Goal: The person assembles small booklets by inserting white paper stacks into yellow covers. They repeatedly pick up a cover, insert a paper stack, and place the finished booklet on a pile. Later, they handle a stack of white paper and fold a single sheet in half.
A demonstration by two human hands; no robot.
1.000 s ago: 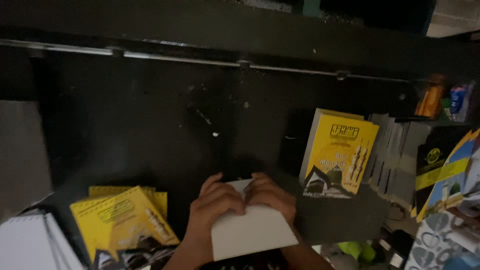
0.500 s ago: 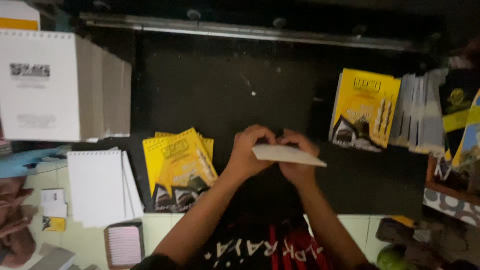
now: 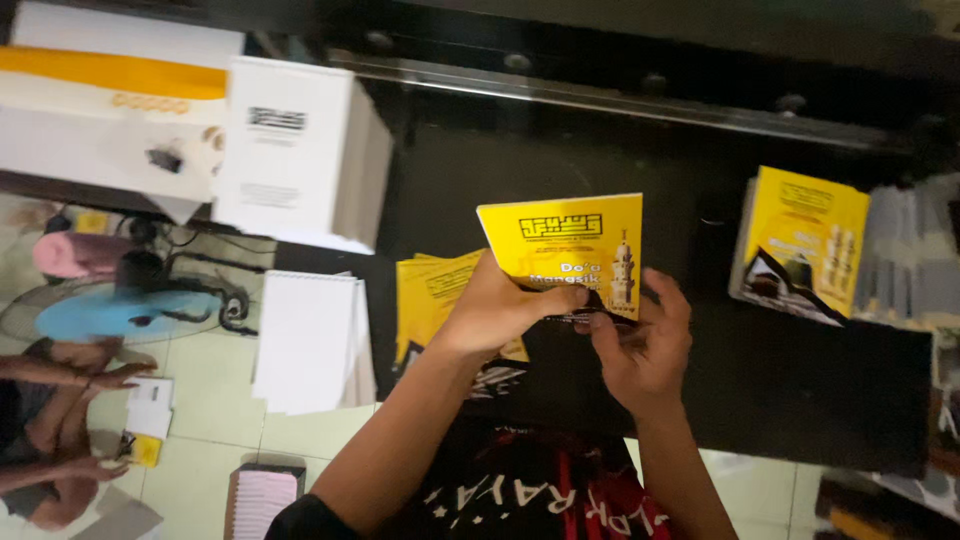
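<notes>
Both hands, left hand (image 3: 500, 312) and right hand (image 3: 645, 345), pinched the lower edge of a yellow booklet (image 3: 565, 250) held upright over the black table (image 3: 800, 390); light, thin, probably flexible. More booklets (image 3: 800, 240) lay at three o'clock.

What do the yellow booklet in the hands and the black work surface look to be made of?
Yellow booklet: printed paper or thin card, held at its lower edge by the left hand and right hand; its flat, thin, smooth cover suggests a light coating, though the dim light leaves that open. Black work surface: hard and matte, probably painted metal or laminate; pale specks and scuffs show, with a metal rail behind it.
</notes>
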